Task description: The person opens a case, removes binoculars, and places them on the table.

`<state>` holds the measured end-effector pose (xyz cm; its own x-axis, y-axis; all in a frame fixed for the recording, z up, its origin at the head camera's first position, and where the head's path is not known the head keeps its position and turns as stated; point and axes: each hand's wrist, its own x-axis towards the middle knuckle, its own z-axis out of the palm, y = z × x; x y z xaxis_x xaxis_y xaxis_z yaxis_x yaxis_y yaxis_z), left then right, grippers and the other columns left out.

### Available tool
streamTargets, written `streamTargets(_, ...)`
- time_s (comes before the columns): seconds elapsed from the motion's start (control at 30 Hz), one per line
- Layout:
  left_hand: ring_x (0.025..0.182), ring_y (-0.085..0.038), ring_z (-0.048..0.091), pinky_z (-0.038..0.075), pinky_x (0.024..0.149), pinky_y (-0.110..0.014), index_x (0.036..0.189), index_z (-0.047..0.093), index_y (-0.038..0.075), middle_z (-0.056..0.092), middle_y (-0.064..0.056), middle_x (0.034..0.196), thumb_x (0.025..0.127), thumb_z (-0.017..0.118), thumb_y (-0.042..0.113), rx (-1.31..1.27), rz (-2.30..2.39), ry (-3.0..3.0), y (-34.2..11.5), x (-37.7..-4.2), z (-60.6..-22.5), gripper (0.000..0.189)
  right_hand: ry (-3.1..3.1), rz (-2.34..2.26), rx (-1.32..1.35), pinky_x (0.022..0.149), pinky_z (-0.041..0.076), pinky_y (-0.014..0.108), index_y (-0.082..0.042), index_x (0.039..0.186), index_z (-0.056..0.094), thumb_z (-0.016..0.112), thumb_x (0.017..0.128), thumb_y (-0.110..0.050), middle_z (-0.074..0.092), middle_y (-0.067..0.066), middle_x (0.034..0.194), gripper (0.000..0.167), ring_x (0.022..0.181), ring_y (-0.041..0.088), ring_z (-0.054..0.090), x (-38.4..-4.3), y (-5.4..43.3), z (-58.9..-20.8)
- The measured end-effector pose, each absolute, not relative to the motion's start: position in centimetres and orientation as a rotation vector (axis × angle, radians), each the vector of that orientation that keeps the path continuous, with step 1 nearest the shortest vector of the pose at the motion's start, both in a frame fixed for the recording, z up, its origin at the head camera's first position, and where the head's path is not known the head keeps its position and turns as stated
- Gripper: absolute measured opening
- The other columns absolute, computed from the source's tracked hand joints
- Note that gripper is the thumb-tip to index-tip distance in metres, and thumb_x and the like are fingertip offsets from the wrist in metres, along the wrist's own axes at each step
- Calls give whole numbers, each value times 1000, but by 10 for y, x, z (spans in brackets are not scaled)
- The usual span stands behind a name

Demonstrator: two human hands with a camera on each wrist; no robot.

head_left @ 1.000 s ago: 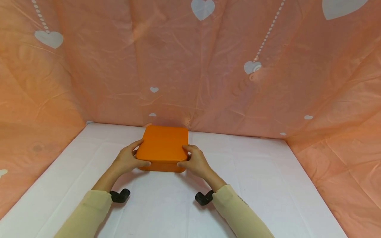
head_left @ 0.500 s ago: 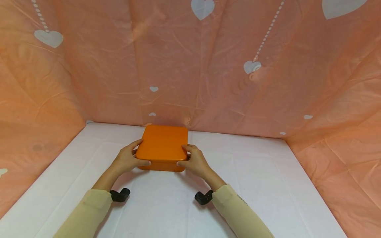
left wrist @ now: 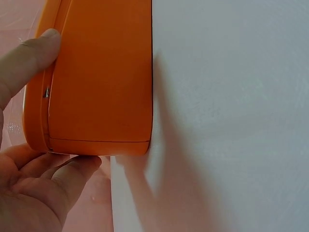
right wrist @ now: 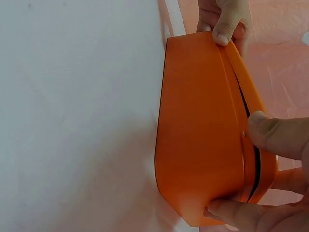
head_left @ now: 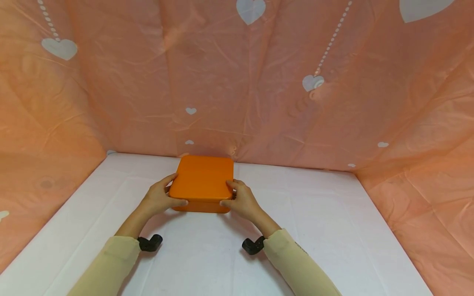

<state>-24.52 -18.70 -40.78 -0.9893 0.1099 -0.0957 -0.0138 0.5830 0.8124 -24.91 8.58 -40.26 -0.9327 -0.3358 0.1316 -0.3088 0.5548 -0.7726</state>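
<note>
An orange rectangular box with rounded corners [head_left: 203,176] sits on the white tabletop, near the back. My left hand [head_left: 157,198] grips its front left corner, thumb on the front and fingers along the left side. On the opposite corner, my right hand [head_left: 243,201] holds it the same way. The right wrist view shows a dark gap under the lid [right wrist: 248,83], wider toward my right hand. At the left end, in the left wrist view, the lid lies close to the box body [left wrist: 101,87]. The inside is hidden.
White cloth covers the tabletop [head_left: 326,230]. Behind the box hangs a pink-orange curtain [head_left: 277,107] with pale hearts, which also closes off both sides. Each wrist wears a small black camera, the left camera [head_left: 149,243] and right camera [head_left: 253,246].
</note>
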Motion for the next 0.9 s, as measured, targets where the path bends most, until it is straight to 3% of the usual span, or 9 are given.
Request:
streamTargets(0.53,136,-43,39,44,104,-51,156,17,13,25,-25,156,71,84,39,91,1418,2640,-189,-245,-407,111,2693,-1374,-497,89,56,39,4,141,44,76,81,-11,36,27,149,69,111,39,63,-252,86,-401)
streamTargets(0.8,140,-45,31,37,109,-55,155,17,11,22,-23,158,73,82,42,107,1385,2677,-187,-245,-407,110,2742,-1342,-498,100,48,48,4,139,47,77,80,-13,41,26,147,69,134,40,43,-252,86,-400)
streamTargets(0.9,140,-46,30,37,110,-53,156,17,12,18,-21,159,73,83,41,108,1400,2670,-187,-244,-407,110,2714,-1379,-480,101,47,47,4,139,47,77,79,-13,40,25,148,69,135,38,43,-253,87,-400)
